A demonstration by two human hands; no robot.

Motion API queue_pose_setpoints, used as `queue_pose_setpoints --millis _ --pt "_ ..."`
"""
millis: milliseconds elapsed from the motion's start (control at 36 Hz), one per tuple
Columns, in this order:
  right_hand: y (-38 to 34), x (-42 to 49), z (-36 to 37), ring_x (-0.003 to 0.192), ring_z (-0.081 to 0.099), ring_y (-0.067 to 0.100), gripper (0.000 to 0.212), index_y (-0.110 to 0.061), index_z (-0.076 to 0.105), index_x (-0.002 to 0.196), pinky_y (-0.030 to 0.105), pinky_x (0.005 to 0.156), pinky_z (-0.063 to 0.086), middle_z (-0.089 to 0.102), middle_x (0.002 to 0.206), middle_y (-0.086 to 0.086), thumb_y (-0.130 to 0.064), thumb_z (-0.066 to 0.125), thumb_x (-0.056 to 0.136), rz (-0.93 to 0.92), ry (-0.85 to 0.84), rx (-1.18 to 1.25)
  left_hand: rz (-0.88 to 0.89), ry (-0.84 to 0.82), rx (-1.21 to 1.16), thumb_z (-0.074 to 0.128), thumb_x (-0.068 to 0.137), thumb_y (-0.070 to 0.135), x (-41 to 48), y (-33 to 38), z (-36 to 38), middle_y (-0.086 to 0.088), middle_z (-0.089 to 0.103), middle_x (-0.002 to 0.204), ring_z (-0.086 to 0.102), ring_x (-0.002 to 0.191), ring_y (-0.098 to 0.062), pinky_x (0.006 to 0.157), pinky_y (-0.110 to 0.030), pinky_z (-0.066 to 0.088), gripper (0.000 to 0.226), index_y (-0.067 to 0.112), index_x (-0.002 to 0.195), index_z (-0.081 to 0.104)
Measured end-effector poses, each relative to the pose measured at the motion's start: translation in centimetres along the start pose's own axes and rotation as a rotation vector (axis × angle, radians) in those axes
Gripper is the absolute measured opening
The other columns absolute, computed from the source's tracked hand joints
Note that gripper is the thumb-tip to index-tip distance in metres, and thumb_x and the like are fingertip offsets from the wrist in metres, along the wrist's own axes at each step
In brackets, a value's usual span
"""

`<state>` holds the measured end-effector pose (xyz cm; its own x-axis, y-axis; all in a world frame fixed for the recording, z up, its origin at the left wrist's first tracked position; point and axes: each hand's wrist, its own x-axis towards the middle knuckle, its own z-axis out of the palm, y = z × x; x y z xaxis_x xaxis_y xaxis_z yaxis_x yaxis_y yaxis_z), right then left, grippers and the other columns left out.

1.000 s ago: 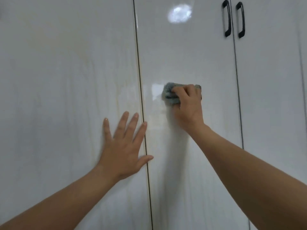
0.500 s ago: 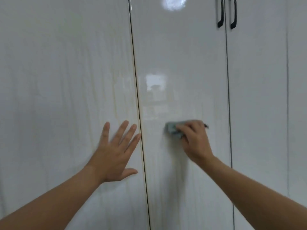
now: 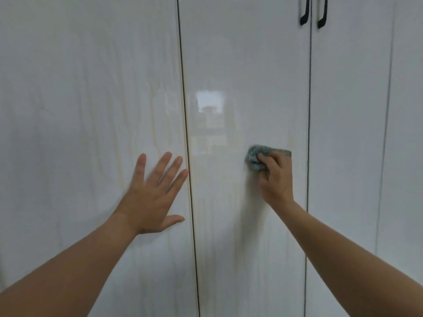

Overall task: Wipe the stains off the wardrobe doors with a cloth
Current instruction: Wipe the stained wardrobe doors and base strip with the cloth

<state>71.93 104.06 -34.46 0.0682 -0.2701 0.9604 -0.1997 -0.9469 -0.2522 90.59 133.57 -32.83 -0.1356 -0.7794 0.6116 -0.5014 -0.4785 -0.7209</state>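
Right hand (image 3: 278, 179) presses a clenched grey cloth (image 3: 255, 160) against the glossy middle door (image 3: 247, 76); left hand (image 3: 153, 195) lies flat, fingers spread.

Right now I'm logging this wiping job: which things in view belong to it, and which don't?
In use:
crumpled grey cloth
right hand
glossy white middle door
left hand flat against glossy white left door

Not in use:
two black handles

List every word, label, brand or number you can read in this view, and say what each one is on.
None: no readable text anywhere.
Wardrobe doors: plain glossy panels, no label.
Black handles: no marking.
Grey cloth in the right hand: no tag visible.
Bright patch: a reflection, not print.
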Motion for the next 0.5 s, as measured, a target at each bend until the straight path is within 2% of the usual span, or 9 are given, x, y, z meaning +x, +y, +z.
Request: queue_pose_setpoints --millis 56,139,222,333,389,444,500 --pt "0.6 -2.3 0.2 0.101 0.052 0.034 0.034 -0.001 0.070 0.116 0.028 0.096 0.037 0.061 0.109 0.013 0.003 0.059 0.084 -0.003 -0.056 -0.020 -0.018 0.001 -0.009 0.041 0.087 0.085 -0.1 0.4 0.1 -0.027 0.005 0.169 0.004 0.156 -0.049 0.112 -0.082 0.010 0.113 0.003 0.161 0.022" --pt "1.1 -2.1 -0.6 0.101 0.055 0.037 0.034 -0.001 0.071 0.114 0.043 0.092 0.047 0.064 0.108 0.014 -0.003 0.054 0.085 -0.090 -0.081 -0.033 -0.023 0.005 -0.005 0.039 0.088 0.085 0.0 0.5 0.2 -0.027 0.004 0.169 0.003 0.156 -0.049 0.112 -0.082 0.010 0.112 0.003 0.161 0.021" --pt "1.1 1.4 -2.2 0.099 0.057 0.040 0.034 0.000 0.072 0.110 0.036 0.091 0.040 0.065 0.106 0.020 -0.011 0.048 0.088 -0.162 -0.014 -0.058 -0.023 0.013 0.009 0.037 0.089 0.085 0.0 0.6 0.4 -0.028 0.002 0.169 0.002 0.156 -0.049 0.112 -0.082 0.010 0.112 0.002 0.162 0.019" --pt "0.7 5.5 -3.4 0.100 0.051 0.034 0.036 -0.003 0.068 0.117 0.029 0.089 0.039 0.063 0.107 0.017 -0.004 0.045 0.089 -0.004 0.090 -0.035 -0.028 0.012 0.007 0.038 0.089 0.084 -0.2 0.9 0.5 -0.028 0.002 0.169 0.002 0.156 -0.048 0.112 -0.082 0.011 0.111 0.002 0.162 0.019" --pt "1.2 5.2 -2.9 0.100 0.052 0.032 0.037 -0.006 0.067 0.118 0.035 0.086 0.044 0.062 0.107 0.014 -0.001 0.046 0.088 -0.015 0.015 -0.043 -0.035 0.007 0.003 0.038 0.089 0.084 -0.3 0.9 0.5 -0.027 0.001 0.170 0.002 0.157 -0.048 0.113 -0.081 0.011 0.111 0.003 0.162 0.018" --pt "1.9 3.5 -2.2 0.103 0.055 0.033 0.037 -0.008 0.069 0.115 0.042 0.085 0.052 0.062 0.110 0.012 -0.008 0.045 0.087 -0.089 -0.117 -0.050 -0.037 0.000 0.004 0.037 0.089 0.084 -0.3 1.0 0.3 -0.027 0.000 0.170 0.001 0.157 -0.047 0.113 -0.081 0.010 0.111 0.003 0.162 0.016" --pt "2.7 0.5 -1.7 0.102 0.053 0.036 0.035 -0.006 0.070 0.109 0.045 0.078 0.054 0.062 0.110 0.012 -0.005 0.048 0.082 -0.161 -0.195 -0.103 -0.034 0.001 0.006 0.035 0.089 0.085 -0.2 1.0 0.3 -0.027 0.000 0.170 0.001 0.157 -0.048 0.113 -0.081 0.009 0.112 0.003 0.162 0.016"
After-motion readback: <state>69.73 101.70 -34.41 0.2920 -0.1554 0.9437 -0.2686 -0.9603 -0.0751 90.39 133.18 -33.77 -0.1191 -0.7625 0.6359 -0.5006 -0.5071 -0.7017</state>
